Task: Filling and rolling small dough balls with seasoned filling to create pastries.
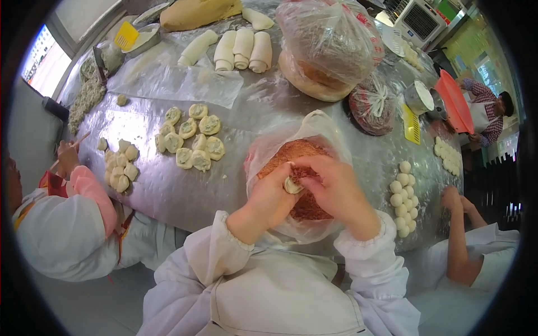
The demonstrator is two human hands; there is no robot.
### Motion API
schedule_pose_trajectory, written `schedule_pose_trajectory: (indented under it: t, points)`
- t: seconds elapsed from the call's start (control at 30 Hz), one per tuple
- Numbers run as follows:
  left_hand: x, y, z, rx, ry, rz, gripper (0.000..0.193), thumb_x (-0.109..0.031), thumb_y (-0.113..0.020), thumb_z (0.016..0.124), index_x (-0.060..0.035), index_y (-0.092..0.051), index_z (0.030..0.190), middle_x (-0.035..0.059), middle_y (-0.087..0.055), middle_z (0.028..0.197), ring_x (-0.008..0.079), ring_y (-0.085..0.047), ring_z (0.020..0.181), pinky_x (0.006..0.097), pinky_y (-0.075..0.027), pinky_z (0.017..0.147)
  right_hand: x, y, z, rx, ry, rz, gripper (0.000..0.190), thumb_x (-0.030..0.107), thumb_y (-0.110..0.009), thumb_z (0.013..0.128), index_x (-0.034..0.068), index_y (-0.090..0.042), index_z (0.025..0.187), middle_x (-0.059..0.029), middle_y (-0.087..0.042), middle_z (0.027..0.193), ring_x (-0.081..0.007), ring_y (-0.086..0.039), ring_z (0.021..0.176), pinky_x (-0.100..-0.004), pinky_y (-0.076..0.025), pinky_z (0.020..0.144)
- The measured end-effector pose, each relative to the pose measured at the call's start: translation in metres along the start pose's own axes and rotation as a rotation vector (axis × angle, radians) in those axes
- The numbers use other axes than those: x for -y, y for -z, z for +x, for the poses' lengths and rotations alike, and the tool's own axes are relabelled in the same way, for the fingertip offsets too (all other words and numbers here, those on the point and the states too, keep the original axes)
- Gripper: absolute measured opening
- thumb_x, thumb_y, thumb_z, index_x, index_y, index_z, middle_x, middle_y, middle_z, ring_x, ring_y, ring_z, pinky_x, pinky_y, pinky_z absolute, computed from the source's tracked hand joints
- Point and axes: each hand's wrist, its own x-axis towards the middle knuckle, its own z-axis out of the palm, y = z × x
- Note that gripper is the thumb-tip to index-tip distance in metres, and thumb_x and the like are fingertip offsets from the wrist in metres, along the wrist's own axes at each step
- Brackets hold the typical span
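Observation:
My left hand (269,197) cups a small piece of pale dough (293,185) in front of my body. Over it, the fingers of my right hand (338,189) are bent around a clump of reddish-brown crumbly filling (299,171), which touches the dough. Both hands are above an open clear plastic bag (321,122) on the metal table (168,206). More of the same crumbly filling (309,210) lies in that bag, partly hidden beneath my hands. My right fingertips are slightly blurred.
Dough rounds with pale green-flecked tops (201,159) and plain dough pieces (122,168) lie left. White dough balls (403,201) sit right. Rolled dough (243,48), a large plastic-wrapped mass (328,46) and a tied bag (372,105) stand beyond. Co-workers' hands (67,157) flank the table.

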Motion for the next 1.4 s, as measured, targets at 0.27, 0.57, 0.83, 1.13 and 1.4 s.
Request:
schedule_pose_trajectory:
  t: [0.27, 0.57, 0.83, 1.13, 1.4]
  points:
    - [0.004, -0.002, 0.004, 0.02, -0.051, 0.138, 0.027, -0.018, -0.04, 0.101, -0.0043, -0.047, 0.123, 0.0083, -0.055, 0.122, 0.0189, -0.053, 0.112, 0.0368, -0.042, 0.1, -0.006, -0.012, -0.002, -0.075, -0.151, 0.189, 0.032, -0.001, -0.066, 0.079, 0.003, -0.061, 0.11, -0.0157, -0.067, 0.097, -0.0286, -0.067, 0.087, -0.0332, -0.053, 0.075]
    - [-0.013, 0.001, -0.002, -0.072, -0.02, -0.013, 0.025, -0.018, -0.047, 0.099, -0.0051, -0.054, 0.119, 0.0074, -0.061, 0.112, 0.0191, -0.06, 0.104, 0.0331, -0.051, 0.09, -0.024, 0.0, -0.01, -0.13, -0.01, -0.164, 0.039, 0.013, -0.069, 0.083, 0.002, -0.057, 0.119, -0.0188, -0.06, 0.121, -0.0322, -0.057, 0.115, -0.0401, -0.046, 0.095]
    - [-0.009, -0.022, -0.011, 0.018, 0.083, 0.029, 0.028, -0.022, -0.044, 0.1, -0.0078, -0.052, 0.123, 0.004, -0.059, 0.116, 0.0136, -0.06, 0.1, 0.0261, -0.052, 0.08, -0.015, -0.025, -0.023, -0.179, 0.204, -0.255, 0.077, 0.045, -0.07, 0.077, 0.001, -0.042, 0.134, -0.018, -0.041, 0.141, -0.0449, -0.035, 0.132, -0.0537, -0.031, 0.106]
    - [-0.002, -0.002, -0.019, 0.147, 0.075, 0.376, 0.023, -0.019, -0.042, 0.101, -0.005, -0.046, 0.119, 0.0018, -0.054, 0.105, 0.0087, -0.054, 0.09, 0.0214, -0.046, 0.067, -0.016, -0.04, -0.028, -0.288, 0.307, -0.208, 0.059, 0.05, -0.054, 0.088, 0.004, -0.05, 0.124, -0.0137, -0.056, 0.127, -0.0396, -0.043, 0.128, -0.0538, -0.029, 0.107]
    - [-0.006, -0.019, -0.023, 0.269, 0.264, -0.042, 0.047, -0.007, -0.037, 0.096, -0.0069, -0.029, 0.142, 0.0062, -0.042, 0.132, 0.0164, -0.047, 0.12, 0.0334, -0.043, 0.099, -0.014, -0.037, -0.032, -0.396, 0.247, -0.065, 0.035, 0.034, -0.048, 0.097, 0.006, -0.057, 0.117, -0.0103, -0.062, 0.118, -0.0396, -0.043, 0.129, -0.0523, -0.026, 0.107]
